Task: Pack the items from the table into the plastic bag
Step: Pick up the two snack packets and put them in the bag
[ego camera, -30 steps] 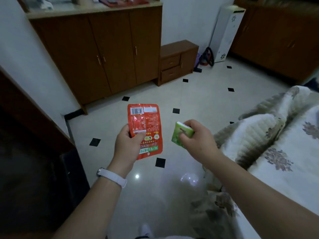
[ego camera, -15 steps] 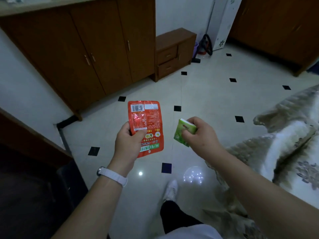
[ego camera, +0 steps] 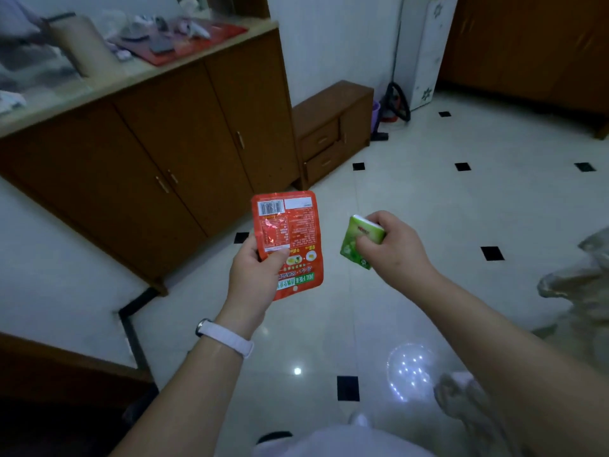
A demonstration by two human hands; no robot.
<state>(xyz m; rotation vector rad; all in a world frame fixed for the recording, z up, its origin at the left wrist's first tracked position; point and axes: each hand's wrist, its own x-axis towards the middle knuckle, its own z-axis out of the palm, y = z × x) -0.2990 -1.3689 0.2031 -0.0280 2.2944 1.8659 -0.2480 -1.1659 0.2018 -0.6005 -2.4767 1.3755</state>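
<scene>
My left hand (ego camera: pixel 255 275) grips a flat orange-red snack packet (ego camera: pixel 290 232) by its lower left corner, barcode side facing me, held upright over the floor. My right hand (ego camera: pixel 393 250) is closed around a small green tissue pack (ego camera: pixel 357 240), level with the packet and a little to its right. A white band sits on my left wrist. No plastic bag shows in the head view.
A long brown cabinet (ego camera: pixel 158 153) runs along the left wall, its top (ego camera: pixel 108 77) cluttered with a red mat and several blurred items. A low two-drawer unit (ego camera: pixel 329 133) stands behind the packet. A patterned bed cover (ego camera: pixel 573 291) edges in at right. Pale tiled floor (ego camera: pixel 445 209) lies ahead.
The view has tilted up and turned left, so the cabinet top now shows and the bed cover slid to the right edge. Both hands keep their items.
</scene>
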